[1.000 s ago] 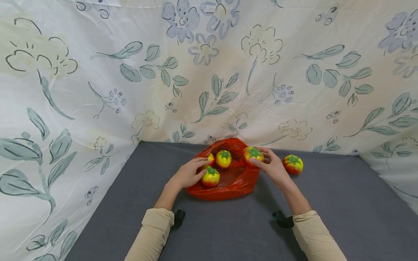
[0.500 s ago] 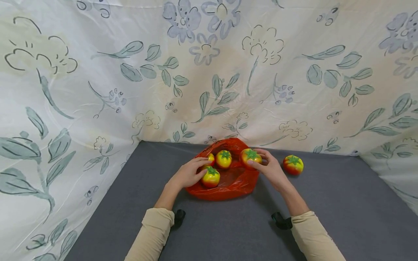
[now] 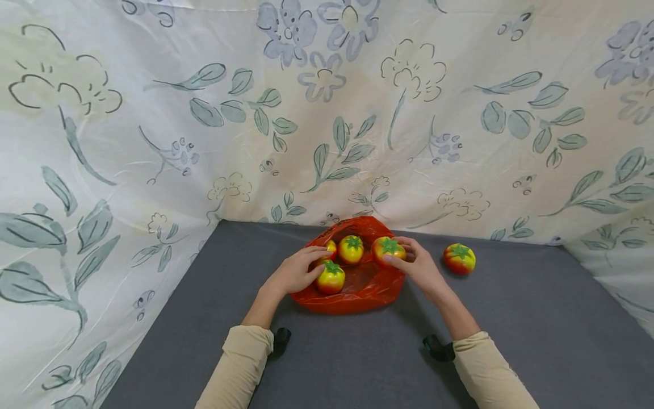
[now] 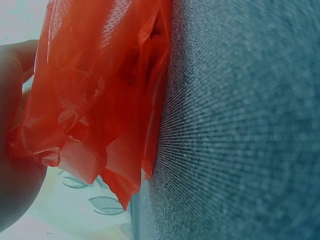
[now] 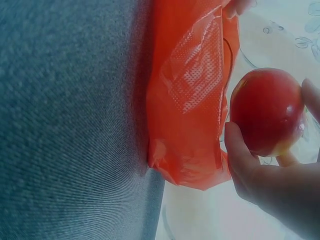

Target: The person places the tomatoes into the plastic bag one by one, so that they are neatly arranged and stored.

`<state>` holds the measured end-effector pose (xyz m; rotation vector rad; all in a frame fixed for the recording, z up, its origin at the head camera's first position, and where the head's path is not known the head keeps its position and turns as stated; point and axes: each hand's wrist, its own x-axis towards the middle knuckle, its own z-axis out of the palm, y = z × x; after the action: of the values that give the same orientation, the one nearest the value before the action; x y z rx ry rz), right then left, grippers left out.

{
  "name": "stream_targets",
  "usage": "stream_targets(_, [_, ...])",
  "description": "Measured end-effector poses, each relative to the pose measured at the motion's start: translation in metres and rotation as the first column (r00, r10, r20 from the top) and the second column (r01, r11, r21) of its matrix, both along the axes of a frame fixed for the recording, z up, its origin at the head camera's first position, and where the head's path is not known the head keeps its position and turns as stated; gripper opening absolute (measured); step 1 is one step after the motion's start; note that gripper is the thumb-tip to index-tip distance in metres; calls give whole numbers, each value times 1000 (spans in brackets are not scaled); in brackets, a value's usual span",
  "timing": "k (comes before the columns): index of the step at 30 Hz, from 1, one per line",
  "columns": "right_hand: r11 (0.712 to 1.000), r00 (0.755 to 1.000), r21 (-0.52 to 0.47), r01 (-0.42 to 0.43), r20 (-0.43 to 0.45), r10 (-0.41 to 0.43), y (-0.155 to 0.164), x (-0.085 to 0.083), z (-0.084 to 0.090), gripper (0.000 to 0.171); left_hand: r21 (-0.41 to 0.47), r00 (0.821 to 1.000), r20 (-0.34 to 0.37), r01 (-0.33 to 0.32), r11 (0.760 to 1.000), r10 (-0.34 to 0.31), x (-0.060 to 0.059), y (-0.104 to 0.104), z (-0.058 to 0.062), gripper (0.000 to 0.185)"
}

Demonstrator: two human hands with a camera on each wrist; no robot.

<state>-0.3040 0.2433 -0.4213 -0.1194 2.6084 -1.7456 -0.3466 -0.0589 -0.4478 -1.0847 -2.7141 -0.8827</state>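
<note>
A red plastic bag (image 3: 357, 298) lies with its mouth open toward me at the table's far middle. In it sit several yellow-and-red tomatoes with green star-shaped tops, among them a front tomato (image 3: 330, 278) and a back tomato (image 3: 351, 250). My left hand (image 3: 295, 275) grips the bag's left edge; the left wrist view shows the crumpled film (image 4: 85, 100) against that hand. My right hand (image 3: 421, 267) holds another tomato (image 3: 386, 250) between thumb and fingers over the bag's right side. Its red underside (image 5: 267, 112) shows in the right wrist view, just off the bag.
One loose tomato (image 3: 459, 259) rests on the dark grey table (image 3: 352, 363) to the right of my right hand. Floral fabric (image 3: 327, 142) hangs behind the table and along its sides. Dark wrist-worn devices (image 3: 438, 347) sit at both cuffs.
My right hand has carried its tomato a little to the left and slightly nearer, further over the bag. The left hand and the bag stay nearly still.
</note>
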Motion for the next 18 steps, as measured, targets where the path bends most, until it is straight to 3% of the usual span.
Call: stream_targets(18, [1000,1000,6,-23,-3,23,-2,-2,-2,65,-9,1000,8,-5,1000,5,-1,0,2,39])
